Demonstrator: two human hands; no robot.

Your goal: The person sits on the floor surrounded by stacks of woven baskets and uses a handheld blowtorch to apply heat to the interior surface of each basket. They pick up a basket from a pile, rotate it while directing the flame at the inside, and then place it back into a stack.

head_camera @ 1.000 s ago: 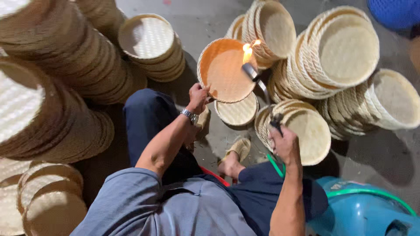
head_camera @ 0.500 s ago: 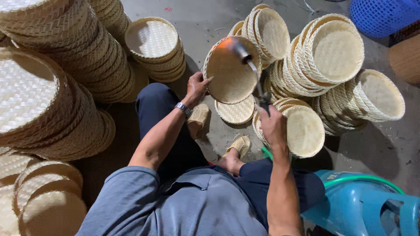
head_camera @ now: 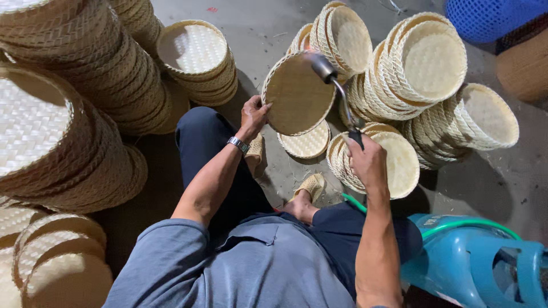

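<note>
Round woven bamboo tray point(head_camera: 297, 94) held up off floor, tilted on edge, hollow side facing camera, above person's knees. Left hand point(head_camera: 253, 117) clamped on tray's lower-left rim, thumb inside, fingers behind. Right hand point(head_camera: 368, 162) fisted around black grip of gas torch point(head_camera: 337, 91), right of and below tray; bent metal neck rising to nozzle at tray's upper-right rim, touching or just off it, cannot tell. No flame visible.

Edges: tray rim free along left and top; right rim crowded by torch and leaning row of trays point(head_camera: 342, 37) just behind. Directly below tray, small flat tray point(head_camera: 305, 142) on floor, small gap between. Right of that, short stack of trays point(head_camera: 394, 165) under right hand. Further right of tray, tipped stacks of deep baskets point(head_camera: 434, 63) and point(head_camera: 485, 117), overlapping. Left of tray, strip of bare floor, then upright stack point(head_camera: 197, 57); beyond it tall large-tray stacks point(head_camera: 68, 114) walling whole left side. Open room mostly up-left of tray, narrow.

Wristwatch point(head_camera: 238, 144) on left wrist. Green hose point(head_camera: 445, 228) running from below right forearm to blue gas cylinder point(head_camera: 474, 262), lower right of tray. Blue mesh basket point(head_camera: 491, 17) far upper right. Surface: grey concrete floor point(head_camera: 262, 28), scuffed, straw bits under tray. Dim indoor work area, packed with basketry.
</note>
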